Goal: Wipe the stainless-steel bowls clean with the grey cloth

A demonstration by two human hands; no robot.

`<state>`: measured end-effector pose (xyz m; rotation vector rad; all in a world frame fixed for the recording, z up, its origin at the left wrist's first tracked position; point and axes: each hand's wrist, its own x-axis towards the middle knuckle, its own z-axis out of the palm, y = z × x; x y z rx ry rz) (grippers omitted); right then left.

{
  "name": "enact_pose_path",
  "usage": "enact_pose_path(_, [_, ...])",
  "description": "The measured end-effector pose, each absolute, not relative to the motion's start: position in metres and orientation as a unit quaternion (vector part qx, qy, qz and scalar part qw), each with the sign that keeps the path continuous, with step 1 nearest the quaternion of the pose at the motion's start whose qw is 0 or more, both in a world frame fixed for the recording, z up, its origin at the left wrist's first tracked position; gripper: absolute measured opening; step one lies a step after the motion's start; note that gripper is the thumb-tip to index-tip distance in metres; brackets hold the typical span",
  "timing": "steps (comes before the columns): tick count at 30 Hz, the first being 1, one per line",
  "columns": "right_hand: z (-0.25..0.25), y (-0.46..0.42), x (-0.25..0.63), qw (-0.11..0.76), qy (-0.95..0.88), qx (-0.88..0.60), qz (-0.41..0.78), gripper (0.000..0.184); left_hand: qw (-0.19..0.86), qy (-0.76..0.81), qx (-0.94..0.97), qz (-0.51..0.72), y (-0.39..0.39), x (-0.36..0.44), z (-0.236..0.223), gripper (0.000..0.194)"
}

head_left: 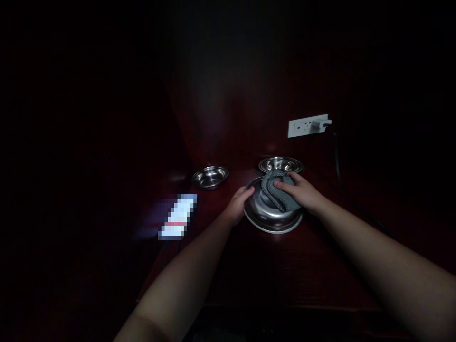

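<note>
A shiny steel bowl [272, 222] is held over the dark red table, its rounded underside apparently facing me. At its left edge my left hand [239, 204] grips the rim, thumb on top and the other fingers hidden below. My right hand [301, 190] presses a folded grey-green cloth [274, 190] against the bowl, with the thumb lying over the cloth. Just behind the cloth sits a stack of steel dishes or a rimmed steel bowl [281, 164]; I cannot tell which. Another small steel bowl [210, 177] rests upright to the left.
A lit, blurred-out phone-like screen [178, 216] lies at the table's left side, with a thin cable near it. On the back wall is a white socket plate [307, 126] with a plug in it, and a dark cord [337, 156] hangs down. The surroundings are very dark.
</note>
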<state>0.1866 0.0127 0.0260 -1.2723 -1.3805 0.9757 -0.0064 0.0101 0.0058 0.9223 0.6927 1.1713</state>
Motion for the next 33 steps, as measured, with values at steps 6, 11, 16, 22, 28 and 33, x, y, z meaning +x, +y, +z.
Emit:
enact_pose_path(6, [0.029, 0.012, 0.184, 0.513, -0.539, -0.511, 0.431, 0.049, 0.679, 0.291, 0.404, 0.540, 0.016, -0.007, 0.002, 0.027])
enact_pose_path(11, [0.030, 0.015, 0.187, 0.548, -0.506, -0.521, 0.415, 0.049, 0.741, 0.273, 0.370, 0.490, 0.010, -0.010, 0.011, 0.035])
enact_pose_path(16, [0.029, 0.017, 0.189, 0.565, -0.494, -0.528, 0.396, 0.048, 0.726, 0.297, 0.421, 0.456, 0.002, -0.010, 0.014, 0.047])
enact_pose_path(22, [0.022, 0.019, 0.188, 0.544, -0.538, -0.526, 0.371, 0.052, 0.688, 0.336, 0.439, 0.469, 0.001, -0.011, 0.013, 0.049])
enact_pose_path(28, [0.023, 0.018, 0.189, 0.527, -0.558, -0.528, 0.363, 0.050, 0.693, 0.323, 0.430, 0.481, 0.006, -0.011, 0.008, 0.045])
enact_pose_path(33, [0.022, 0.019, 0.189, 0.522, -0.561, -0.537, 0.354, 0.052, 0.692, 0.331, 0.421, 0.484, 0.007, -0.010, 0.007, 0.047])
